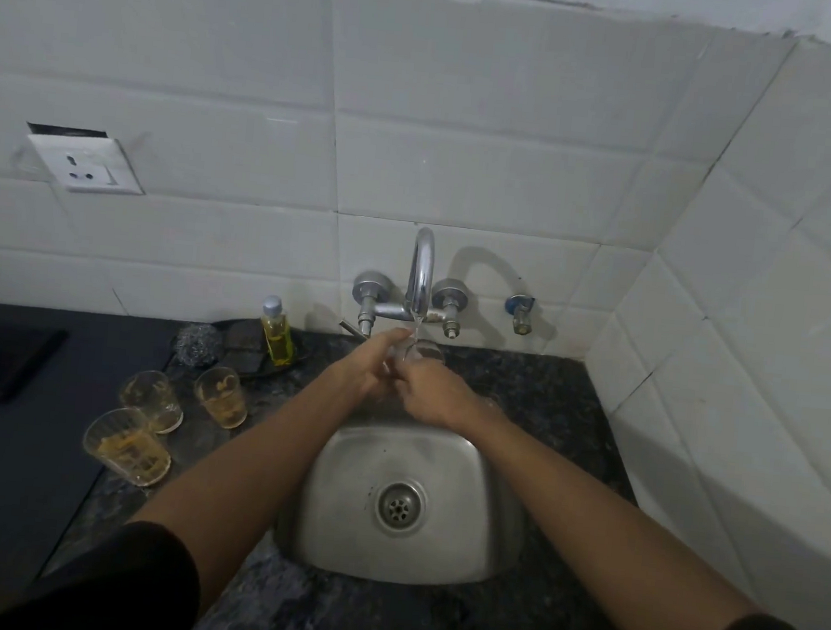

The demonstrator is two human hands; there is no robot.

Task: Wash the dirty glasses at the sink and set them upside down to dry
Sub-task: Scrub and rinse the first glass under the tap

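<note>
Holding a clear glass under the thin stream from the chrome tap spout, over the back edge of the steel sink; left hand curling round the glass from the left side, right hand gripping it from the near side, fingers of both closed on it. Showing only part of the glass past the knuckles, so not telling which way its mouth is facing. Standing upright on the dark speckled counter, well to the left of the sink, three dirty glasses with yellowish residue: one nearest the sink, one further left, one closest to the camera. Sitting behind them on a dark tray, a steel scrubber and a bottle of yellow dish liquid. Hanging on the white tiled wall at left, a socket plate.
</note>
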